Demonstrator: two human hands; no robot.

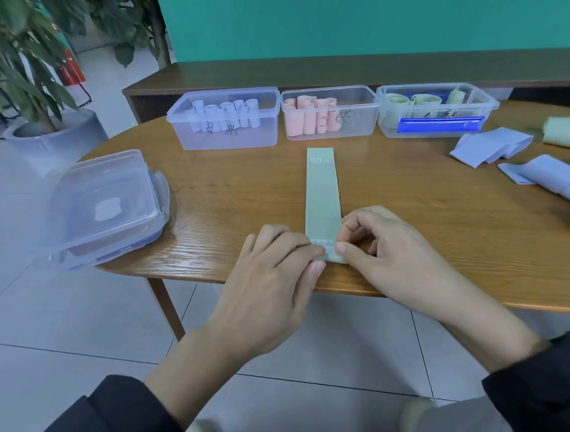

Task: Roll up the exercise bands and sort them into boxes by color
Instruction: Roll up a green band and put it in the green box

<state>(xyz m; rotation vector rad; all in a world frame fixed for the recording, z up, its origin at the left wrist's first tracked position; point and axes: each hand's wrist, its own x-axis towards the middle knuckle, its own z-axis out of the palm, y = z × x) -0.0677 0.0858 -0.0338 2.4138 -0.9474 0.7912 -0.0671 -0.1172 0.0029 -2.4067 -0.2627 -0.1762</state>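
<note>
Currently, left to right: stacked clear lids [106, 206] sit at the desk's [233, 188] 9 o'clock edge, partly overhanging it. At 11 o'clock, a clear box [225, 116] holds upright lavender rolls [225, 115]. Just beside it at 12 o'clock, a second box [329, 112] holds pink rolls [308, 119]. Next, at 1 o'clock, a third box [437, 109] holds pale green rolls [421, 100] and carries a blue strip on its front.

Green band [321, 191], marked "30 LB" at its far end, lies flat on the desk pointing toward 12 o'clock, its near end curled into a small started roll at the 6 o'clock desk edge. Left hand [275, 270] pinches the roll's left end, fingers curled over it, thumb beneath. Right hand [389, 251] pinches the right end with thumb and curled fingers. Both hands clamp on the same roll, nearly touching each other.

At 2–3 o'clock, loose lavender bands [491, 145] lie crumpled on the desk, with another green band [566, 132] behind them, apart from the boxes. Dark sleeves cover both forearms at the bottom.
</note>
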